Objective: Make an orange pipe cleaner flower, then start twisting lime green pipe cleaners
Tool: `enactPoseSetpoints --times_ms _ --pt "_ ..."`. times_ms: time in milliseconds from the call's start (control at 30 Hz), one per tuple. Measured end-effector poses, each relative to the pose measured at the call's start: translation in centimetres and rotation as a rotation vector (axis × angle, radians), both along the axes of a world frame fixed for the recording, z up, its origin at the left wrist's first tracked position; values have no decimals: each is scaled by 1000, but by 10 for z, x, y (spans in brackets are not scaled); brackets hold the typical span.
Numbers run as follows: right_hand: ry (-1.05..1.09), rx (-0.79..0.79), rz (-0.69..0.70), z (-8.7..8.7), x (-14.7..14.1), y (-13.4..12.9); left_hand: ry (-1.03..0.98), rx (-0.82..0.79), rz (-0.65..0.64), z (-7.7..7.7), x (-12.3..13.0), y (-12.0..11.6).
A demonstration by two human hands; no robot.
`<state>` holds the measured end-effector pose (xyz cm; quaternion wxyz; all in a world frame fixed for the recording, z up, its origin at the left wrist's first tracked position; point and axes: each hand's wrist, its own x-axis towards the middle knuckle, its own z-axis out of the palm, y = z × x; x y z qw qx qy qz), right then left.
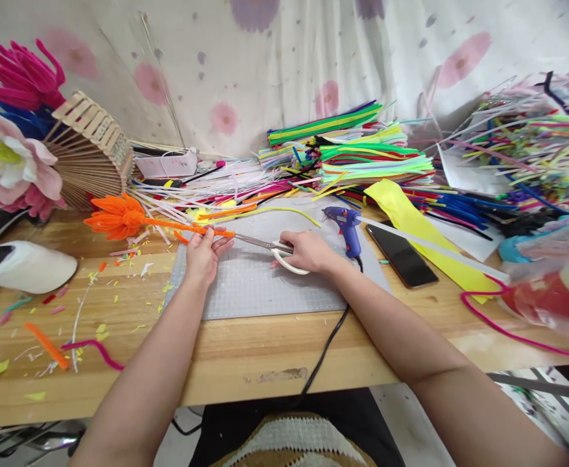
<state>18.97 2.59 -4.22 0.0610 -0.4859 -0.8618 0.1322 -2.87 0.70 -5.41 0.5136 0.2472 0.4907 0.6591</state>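
An orange pipe-cleaner flower (119,217) lies toward the left with its wrapped orange stem stretching right. My left hand (204,256) pinches that stem near its right end. In my right hand (303,251) are scissors with white handles (290,264), fingers closed round the handles. The scissor blades point left and reach the tip of the stem. Both hands are over the grey cutting mat (274,298). Whether the blades touch the stem is too small to tell.
A blue glue gun (346,230) with a black cord and a black phone (402,256) are right of my hands. Pipe-cleaner bundles (372,159) line the back. Scraps, a white roll (26,267) and a fan (89,149) are at left.
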Motion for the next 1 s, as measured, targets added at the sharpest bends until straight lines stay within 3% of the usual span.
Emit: enactPoseSetpoints --times_ms 1000 --pt "-34 60 12 1 3 2 -2 -1 -53 -3 -1 0"
